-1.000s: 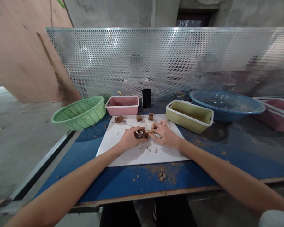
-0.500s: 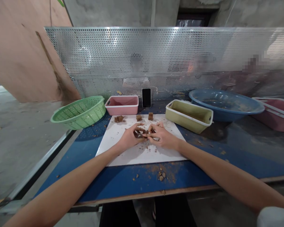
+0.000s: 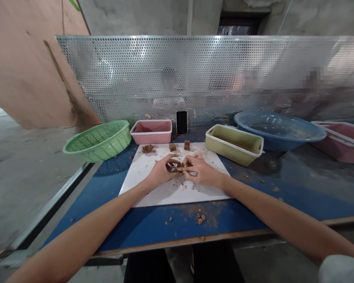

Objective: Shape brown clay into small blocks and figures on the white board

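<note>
My left hand (image 3: 161,171) and my right hand (image 3: 201,171) meet over a white board (image 3: 153,198). Between their fingertips is a small brown clay lump (image 3: 179,167), partly hidden by the fingers. The left thumb and fingers curl around its left side, while the right fingers pinch it from the other side. Beyond the hands, two small brown clay blocks (image 3: 172,147) stand apart near the board's far edge. A rougher clay clump (image 3: 148,149) lies to their left. Crumbs are scattered on the board beneath my hands.
Behind the board stand a green basket (image 3: 112,143), a pink bin (image 3: 152,137), an upright phone-like device (image 3: 181,122), a yellow-green bin (image 3: 230,151) and a blue basin (image 3: 283,141). A perforated metal screen (image 3: 120,78) runs behind. Pebble-like bits (image 3: 200,218) lie near the table's front edge.
The camera view has shifted slightly. Both hands stay together around the clay lump, with only slight finger movement; the other objects keep their places.
</note>
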Action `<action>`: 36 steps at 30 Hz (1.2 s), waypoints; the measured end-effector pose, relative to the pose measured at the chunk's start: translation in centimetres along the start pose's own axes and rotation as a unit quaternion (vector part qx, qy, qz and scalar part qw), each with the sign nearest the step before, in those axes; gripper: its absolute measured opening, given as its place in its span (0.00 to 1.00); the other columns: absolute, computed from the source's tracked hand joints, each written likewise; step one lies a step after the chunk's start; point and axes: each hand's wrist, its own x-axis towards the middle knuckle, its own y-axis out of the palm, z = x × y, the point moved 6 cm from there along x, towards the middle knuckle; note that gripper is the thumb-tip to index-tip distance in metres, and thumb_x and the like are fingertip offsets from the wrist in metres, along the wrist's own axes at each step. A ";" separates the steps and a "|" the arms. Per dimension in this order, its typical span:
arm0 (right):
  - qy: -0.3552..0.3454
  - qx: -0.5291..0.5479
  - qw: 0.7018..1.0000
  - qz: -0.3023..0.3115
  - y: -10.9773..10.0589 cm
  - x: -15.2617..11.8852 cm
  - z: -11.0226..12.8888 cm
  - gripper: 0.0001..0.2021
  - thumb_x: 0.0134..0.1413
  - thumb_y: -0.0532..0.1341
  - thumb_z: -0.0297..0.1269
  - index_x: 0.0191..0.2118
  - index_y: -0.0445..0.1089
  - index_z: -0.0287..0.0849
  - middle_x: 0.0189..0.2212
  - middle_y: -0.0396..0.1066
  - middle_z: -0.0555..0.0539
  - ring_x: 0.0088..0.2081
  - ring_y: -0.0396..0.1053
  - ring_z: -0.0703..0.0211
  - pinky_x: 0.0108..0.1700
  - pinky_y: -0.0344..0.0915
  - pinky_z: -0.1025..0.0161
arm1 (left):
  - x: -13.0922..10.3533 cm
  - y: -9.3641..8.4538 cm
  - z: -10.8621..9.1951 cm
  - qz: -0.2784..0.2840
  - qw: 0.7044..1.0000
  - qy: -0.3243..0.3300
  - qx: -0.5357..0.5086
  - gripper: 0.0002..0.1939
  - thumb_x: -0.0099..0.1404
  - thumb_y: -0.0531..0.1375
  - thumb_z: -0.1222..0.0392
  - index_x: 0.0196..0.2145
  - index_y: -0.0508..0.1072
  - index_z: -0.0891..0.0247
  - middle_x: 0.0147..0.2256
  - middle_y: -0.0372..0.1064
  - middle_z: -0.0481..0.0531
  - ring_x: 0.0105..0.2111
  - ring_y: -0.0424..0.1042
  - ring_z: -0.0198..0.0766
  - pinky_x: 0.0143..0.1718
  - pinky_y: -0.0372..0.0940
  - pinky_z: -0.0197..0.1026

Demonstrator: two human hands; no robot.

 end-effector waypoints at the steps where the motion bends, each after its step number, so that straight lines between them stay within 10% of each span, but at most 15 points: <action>1: 0.007 0.003 1.000 -0.005 0.0 0.0 -0.1 0.12 0.72 0.56 0.35 0.46 0.79 0.46 0.44 0.70 0.44 0.45 0.66 0.52 0.55 0.55 0.47 | 0.0 0.0 -0.1 -0.001 1.000 0.001 -0.002 0.38 0.53 0.74 0.54 0.59 0.68 0.59 0.46 0.81 0.56 0.31 0.75 0.36 0.36 0.70 0.41; 28: 0.057 0.098 0.993 -0.016 0.1 0.2 -0.5 0.14 0.71 0.57 0.37 0.38 0.80 0.44 0.44 0.68 0.42 0.49 0.67 0.50 0.60 0.58 0.43 | -0.3 -0.1 -0.4 0.005 1.000 -0.008 -0.012 0.43 0.54 0.73 0.53 0.65 0.63 0.56 0.45 0.80 0.56 0.31 0.75 0.36 0.35 0.69 0.40; 36: 0.223 0.161 0.956 -0.100 0.7 1.3 -3.8 0.09 0.63 0.64 0.43 0.37 0.76 0.44 0.51 0.64 0.41 0.57 0.63 0.47 0.67 0.55 0.42 | -0.2 -0.1 -0.5 0.000 1.000 -0.012 -0.001 0.45 0.53 0.73 0.56 0.65 0.61 0.55 0.45 0.81 0.53 0.30 0.72 0.35 0.36 0.68 0.40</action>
